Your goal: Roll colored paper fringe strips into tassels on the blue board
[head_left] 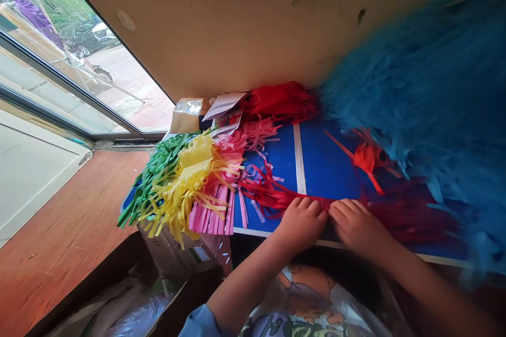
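Note:
A dark red paper tassel (271,196) lies stretched across the near side of the blue table (328,158), its cut strips fanning out at both ends. My left hand (303,220) is closed on its uncut middle. Close beside it, my right hand (358,229) also grips the middle; the fingertips of both hands nearly meet. The right-hand strips are smeared by motion. Beyond the right hand lies a small orange-red twisted paper tassel (366,158). Left of my hands are pink strips (213,210), a yellow fringed bundle (190,168) and a green one (162,163).
A big pile of blue fringe (427,89) covers the table's right side. Bright red fringe (282,101), papers (224,105) and a brown packet (188,115) sit against the wall. An open cardboard box (177,247) stands at lower left, near a glass door (130,79).

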{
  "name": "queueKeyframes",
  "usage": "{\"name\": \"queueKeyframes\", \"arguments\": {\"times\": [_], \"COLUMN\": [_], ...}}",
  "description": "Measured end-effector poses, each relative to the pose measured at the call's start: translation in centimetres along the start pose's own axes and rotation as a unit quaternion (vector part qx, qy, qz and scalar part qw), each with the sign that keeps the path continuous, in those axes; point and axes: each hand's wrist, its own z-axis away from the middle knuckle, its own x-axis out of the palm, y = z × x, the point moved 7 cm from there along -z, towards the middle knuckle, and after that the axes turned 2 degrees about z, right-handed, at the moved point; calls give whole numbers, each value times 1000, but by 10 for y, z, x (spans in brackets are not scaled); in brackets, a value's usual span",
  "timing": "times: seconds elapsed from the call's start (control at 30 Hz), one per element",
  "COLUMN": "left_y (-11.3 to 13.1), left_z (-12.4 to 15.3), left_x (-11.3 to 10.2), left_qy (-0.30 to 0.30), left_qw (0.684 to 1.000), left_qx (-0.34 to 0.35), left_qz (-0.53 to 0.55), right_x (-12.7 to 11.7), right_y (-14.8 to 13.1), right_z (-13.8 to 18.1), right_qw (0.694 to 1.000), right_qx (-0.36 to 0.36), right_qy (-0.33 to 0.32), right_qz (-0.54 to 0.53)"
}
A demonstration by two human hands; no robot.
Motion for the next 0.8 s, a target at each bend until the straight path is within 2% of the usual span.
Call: {"name": "queueKeyframes", "arguments": {"times": [0.17, 0.33, 0.47, 0.6, 0.8], "left_y": [-10, -35, -51, -51, -46], "left_z": [-1, 2, 0, -4, -8], "left_x": [4, -3, -8, -6, -2], "left_qy": [-42, -50, -59, -69, -78], "left_qw": [999, 996, 993, 992, 991], "left_qx": [-10, -52, -92, -102, -105], "left_qz": [8, 53, 50, 36, -11], "right_x": [0, 1, 3, 4, 7], "right_y": [10, 31, 44, 49, 50], "right_z": [2, 6, 2, -4, -10], "right_qw": [1000, 994, 976, 957, 950], "right_qx": [7, 103, 179, 209, 205], "right_qy": [-13, -35, -114, -182, -212], "right_qz": [-2, 1, 55, 89, 102]}}
